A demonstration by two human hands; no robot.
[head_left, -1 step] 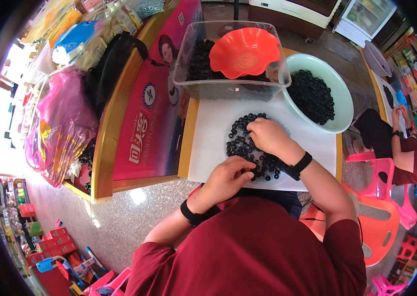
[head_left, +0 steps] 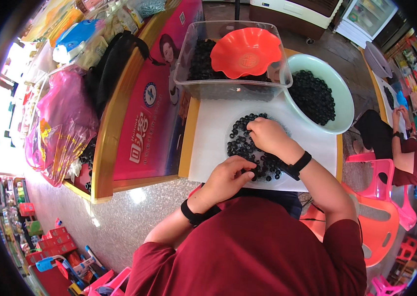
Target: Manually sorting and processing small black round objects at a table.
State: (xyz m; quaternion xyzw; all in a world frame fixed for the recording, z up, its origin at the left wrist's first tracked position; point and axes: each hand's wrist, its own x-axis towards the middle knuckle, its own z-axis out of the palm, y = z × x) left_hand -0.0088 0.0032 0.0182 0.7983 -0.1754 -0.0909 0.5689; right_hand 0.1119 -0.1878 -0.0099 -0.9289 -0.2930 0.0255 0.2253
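Note:
Small round black pieces that look like blueberries (head_left: 239,146) lie spread over a round, clear shallow tray (head_left: 230,129) on the white tabletop. My right hand (head_left: 270,136) reaches over the tray's far part, fingers bent down and pressed together among the pieces; whatever they pinch is hidden under them. At the tray's near left edge rests my left hand (head_left: 226,177). Its fingers are half bent, with a gap between thumb and forefinger, and I see nothing held there. Each wrist wears a black band.
Beyond the tray stands a clear plastic tub (head_left: 228,91) of black pieces, with a red wavy-rimmed bowl (head_left: 246,52) on top. A pale green basin (head_left: 345,106) of the same pieces stands right. A pink-panelled counter (head_left: 134,133) borders the left; another person (head_left: 413,158) sits far right.

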